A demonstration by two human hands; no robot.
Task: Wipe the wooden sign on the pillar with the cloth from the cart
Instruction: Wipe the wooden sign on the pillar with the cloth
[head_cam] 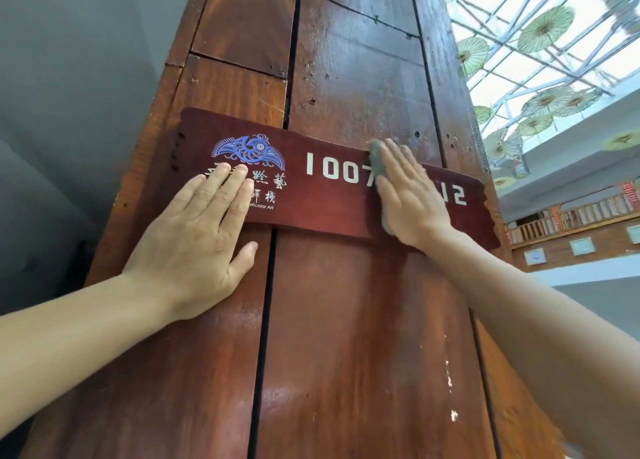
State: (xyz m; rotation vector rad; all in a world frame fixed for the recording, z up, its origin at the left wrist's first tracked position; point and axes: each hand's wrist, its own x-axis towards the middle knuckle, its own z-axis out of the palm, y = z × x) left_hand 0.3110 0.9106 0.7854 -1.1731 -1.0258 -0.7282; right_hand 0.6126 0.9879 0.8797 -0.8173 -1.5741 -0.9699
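A dark red wooden sign (311, 202) with a blue bird emblem, white characters and white numbers is fixed across the wooden pillar (346, 320). My left hand (201, 237) lies flat, fingers spread, over the sign's lower left part and the pillar below it. My right hand (407, 195) presses a grey-green cloth (376, 157) flat against the sign's right half, covering some of the numbers. Only the cloth's edge shows beside my fingers and palm. The cart is out of view.
A grey wall (69, 112) stands to the left of the pillar. At the right, green paper umbrellas (545, 27) hang under a glass roof, and a wooden balcony railing (571, 216) runs lower down.
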